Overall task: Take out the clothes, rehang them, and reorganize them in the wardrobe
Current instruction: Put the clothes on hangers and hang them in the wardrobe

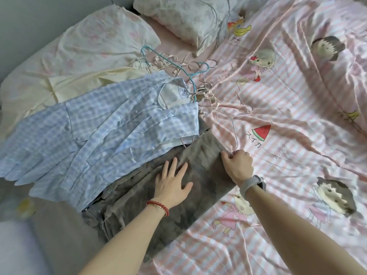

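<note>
Grey folded trousers of soft, faded, denim-like fabric (178, 187) lie on the bed w/ the waistband end toward the near-left edge; frayed threads and a bit of blue lining show at that end. The cloth looks creased and mottled, darker in patches. The far end of the trousers runs under a light blue & white gingham check shirt (95, 132), which is spread flat over the left part of the bed, collar pointing to the centre.

Left hand (173, 185) lies flat on the grey trousers approx mid-length, fingers straight and spread, palm down, holding nothing; red beaded bracelet (158, 207) on that wrist. Right hand (238, 165) is at the right edge of the trousers' far end, fingers curled, pinching the cloth edge btwn thumb and fingers. A thin pale wire hanger (234, 132) ends right at those fingers; can't tell if the hand also holds it. Grey-strapped watch (253, 183) on the right wrist.

Beyond the shirt collar sits a tangled heap of thin hangers, incl. a teal wire hanger (190, 76) and several pale pink/white ones. Pink and white striped bedsheet w/ cartoon children and fruit prints (288, 116) covers the bed's right side. Cream floral pillow (95, 38) at far left, grey-white floral pillow (188, 18) at far centre
</note>
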Motion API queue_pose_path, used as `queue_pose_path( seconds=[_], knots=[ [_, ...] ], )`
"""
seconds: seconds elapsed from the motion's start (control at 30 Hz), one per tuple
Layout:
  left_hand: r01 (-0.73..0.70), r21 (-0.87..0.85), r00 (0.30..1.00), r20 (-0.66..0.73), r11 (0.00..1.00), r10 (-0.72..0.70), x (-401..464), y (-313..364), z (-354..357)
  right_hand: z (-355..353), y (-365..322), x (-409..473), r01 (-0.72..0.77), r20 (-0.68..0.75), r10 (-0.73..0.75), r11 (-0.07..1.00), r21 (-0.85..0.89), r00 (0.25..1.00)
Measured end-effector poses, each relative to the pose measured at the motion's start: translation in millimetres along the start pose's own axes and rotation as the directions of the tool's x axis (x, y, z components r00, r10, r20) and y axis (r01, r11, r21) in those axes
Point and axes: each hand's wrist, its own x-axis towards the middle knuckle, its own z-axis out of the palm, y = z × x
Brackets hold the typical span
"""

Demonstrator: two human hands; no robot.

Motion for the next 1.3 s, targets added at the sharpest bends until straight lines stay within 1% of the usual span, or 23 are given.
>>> queue_pose_path(
  seconds=[0.13,0.3,0.4,0.47,0.5,0.57,0.7,0.77,0.87,1.0,1.13,1.3],
  knots=[
    [0.009,-0.034,0.999,0.035,0.999,-0.007,-1,-1,-1,4,1,-11,0.068,-0.052,-0.071,0.996,-0.054,0.996],
    [0.019,-0.04,0.998,0.062,0.999,-0.017,-6,1,-5,3,-5,-25,0.076,-0.135,-0.071,0.997,0.033,0.988],
    [0.017,-0.049,0.998,0.057,0.999,-0.014,-10,4,-7,-3,-5,-27,0.125,-0.221,-0.118,0.992,0.02,0.968],
    [0.013,-0.053,0.999,0.047,0.998,-0.011,-13,6,-8,-9,-1,-24,0.157,-0.238,-0.132,0.983,0.091,0.962],
    [0.012,-0.051,0.999,0.043,0.999,-0.01,-15,6,-8,-12,2,-21,0.152,-0.222,-0.118,0.978,0.141,0.968],
    [0.011,-0.037,0.999,0.034,0.999,-0.01,-16,6,-8,-13,7,-15,0.121,-0.136,-0.094,0.972,0.202,0.986],
    [0.013,-0.049,1.0,0.025,0.999,-0.011,-13,9,-5,-10,16,1,0.07,0.085,-0.092,0.968,0.24,0.992],
    [0.016,-0.057,1.0,0.026,0.998,-0.015,-12,10,-5,-9,18,6,0.07,0.137,-0.103,0.97,0.233,0.985],
    [0.024,-0.051,0.999,0.032,0.998,-0.022,-14,8,-3,-6,18,8,0.072,0.139,-0.103,0.975,0.211,0.985],
    [0.028,-0.053,0.999,0.025,0.998,-0.027,-17,13,-4,-3,25,-1,0.022,0.161,-0.069,0.961,0.277,0.985],
    [0.026,-0.022,0.999,0.045,0.999,-0.025,-27,24,4,-4,59,-31,-0.043,0.156,-0.005,0.951,0.305,0.988],
    [-0.007,-0.004,0.996,0.084,1.0,0.007,-50,45,25,-11,97,-64,-0.078,0.128,0.03,0.92,0.384,0.991]
  ],
)
